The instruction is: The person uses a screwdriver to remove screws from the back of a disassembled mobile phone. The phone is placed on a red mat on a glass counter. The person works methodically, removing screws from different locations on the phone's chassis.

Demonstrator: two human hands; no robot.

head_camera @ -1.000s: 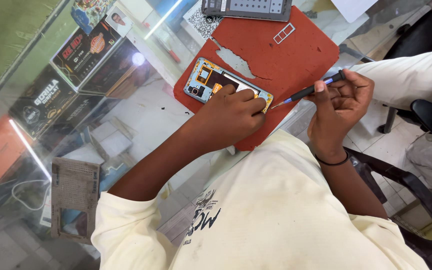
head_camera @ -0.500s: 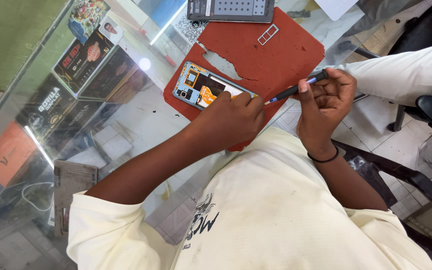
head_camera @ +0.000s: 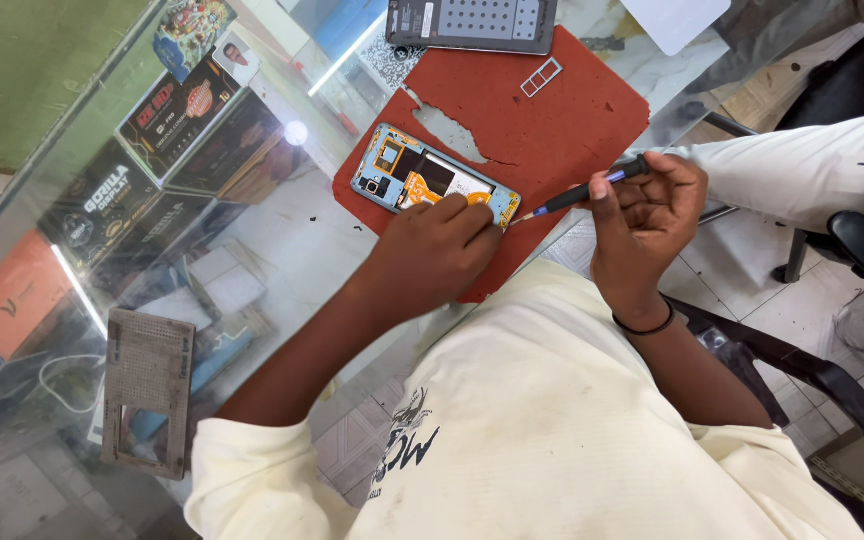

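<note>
Lay on a red mat [head_camera: 552, 120] atop the glass worktop [head_camera: 282, 240] — opened phone [head_camera: 432, 180], long axis slanting upper-left to lower-right. Pressed down by left hand [head_camera: 442, 250], fingers together; screwdriver [head_camera: 572, 195] pinched in right hand [head_camera: 647, 215], tip at the phone's lower-right corner. Dark rectangular packages [head_camera: 162, 110] under the glass, orange one [head_camera: 17, 300] far left.

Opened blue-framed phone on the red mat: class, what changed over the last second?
The right hand has brought the dark blue-handled screwdriver tip from the mat beside the opened blue-framed phone up to its lower corner. The left hand still steadies the phone on the red mat; nothing was released.
</note>
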